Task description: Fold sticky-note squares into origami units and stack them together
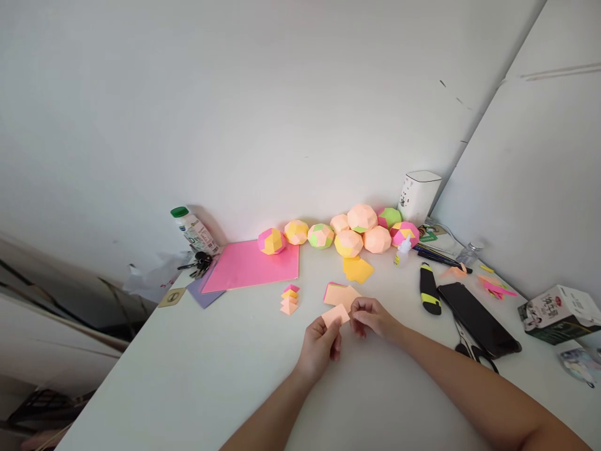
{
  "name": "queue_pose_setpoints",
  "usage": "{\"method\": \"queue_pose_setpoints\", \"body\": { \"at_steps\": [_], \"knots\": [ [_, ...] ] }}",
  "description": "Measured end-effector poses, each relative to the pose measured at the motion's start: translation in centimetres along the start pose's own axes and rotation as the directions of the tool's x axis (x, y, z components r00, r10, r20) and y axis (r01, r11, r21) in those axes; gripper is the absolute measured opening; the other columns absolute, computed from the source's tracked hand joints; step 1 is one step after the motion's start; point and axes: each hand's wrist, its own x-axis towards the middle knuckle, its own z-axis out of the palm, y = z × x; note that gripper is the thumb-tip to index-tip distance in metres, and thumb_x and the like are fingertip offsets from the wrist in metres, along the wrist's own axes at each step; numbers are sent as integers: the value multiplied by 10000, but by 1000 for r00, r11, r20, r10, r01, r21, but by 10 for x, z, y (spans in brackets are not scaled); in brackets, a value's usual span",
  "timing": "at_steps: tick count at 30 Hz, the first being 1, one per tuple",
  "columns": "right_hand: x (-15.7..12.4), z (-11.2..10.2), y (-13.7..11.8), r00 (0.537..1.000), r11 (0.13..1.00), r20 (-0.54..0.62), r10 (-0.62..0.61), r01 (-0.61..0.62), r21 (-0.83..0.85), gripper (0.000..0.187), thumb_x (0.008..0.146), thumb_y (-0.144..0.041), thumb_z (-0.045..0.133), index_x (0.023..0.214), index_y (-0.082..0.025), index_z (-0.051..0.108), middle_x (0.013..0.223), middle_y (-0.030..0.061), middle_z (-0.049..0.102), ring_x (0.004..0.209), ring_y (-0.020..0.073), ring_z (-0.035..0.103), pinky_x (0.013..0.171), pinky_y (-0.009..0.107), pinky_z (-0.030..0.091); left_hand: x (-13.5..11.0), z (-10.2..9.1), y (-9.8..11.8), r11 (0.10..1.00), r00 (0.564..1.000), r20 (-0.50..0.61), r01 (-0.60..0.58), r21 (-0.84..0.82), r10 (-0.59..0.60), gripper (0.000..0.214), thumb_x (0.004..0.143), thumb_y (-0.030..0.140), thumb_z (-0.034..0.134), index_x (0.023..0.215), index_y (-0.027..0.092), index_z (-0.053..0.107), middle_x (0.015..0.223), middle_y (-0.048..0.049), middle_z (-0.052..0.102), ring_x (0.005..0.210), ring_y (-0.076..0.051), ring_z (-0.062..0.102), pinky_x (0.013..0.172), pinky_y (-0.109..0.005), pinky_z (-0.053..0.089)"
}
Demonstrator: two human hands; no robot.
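Note:
My left hand (320, 347) pinches a small sheet of peach paper (337, 314) between thumb and fingers above the table. Close against the paper's right edge is my right hand (370, 318), its fingers curled together; whether they grip the edge is hidden. Just behind lie loose peach sheets (345, 295) with a pink edge showing. To the left, a short row of folded paper pieces (290, 300) in pink, yellow and peach overlaps on the table. Yellow-orange sheets (357, 269) lie farther back.
Several faceted paper balls (362, 218) line the wall. At left are a pink board (256, 266), keys (203, 262) and a leaning bottle (195, 228). At right are a glue bottle (402, 250), cutter (429, 289), phone (479, 319), scissors (467, 346) and milk carton (558, 313).

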Motion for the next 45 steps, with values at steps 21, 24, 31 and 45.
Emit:
{"method": "queue_pose_setpoints", "body": {
  "at_steps": [21,24,31,45],
  "knots": [
    [-1,4,-5,1000,999,30,8,-7,-34,43,697,-170,527,663,-145,521,539,-13,573,468,94,478,465,223,378,-3,2,3,999,998,29,47,-15,-47,193,744,336,562,708,177,457,480,34,552,368,-89,468,394,-210,348],
    [-1,3,-6,1000,1000,11,-1,1,-11,64,703,-197,539,669,-146,518,538,-13,570,476,96,479,468,224,375,-3,0,2,996,1000,5,21,-88,-21,198,763,334,546,706,187,427,495,37,558,381,-89,479,402,-204,352],
    [-2,5,0,1000,993,-6,-1,0,-122,200,758,-259,567,619,-175,452,582,-15,580,498,98,489,485,226,390,-3,1,8,982,999,-33,-10,-190,4,362,810,543,448,834,183,463,642,-7,609,440,-110,543,398,-209,374],
    [-3,10,2,995,910,-20,-97,80,-407,235,804,-301,537,634,-153,607,558,-15,550,495,106,492,483,226,390,-2,2,8,992,999,-37,2,-127,-6,410,796,516,481,835,130,611,669,-15,554,447,-87,508,393,-206,392]
  ]
}}
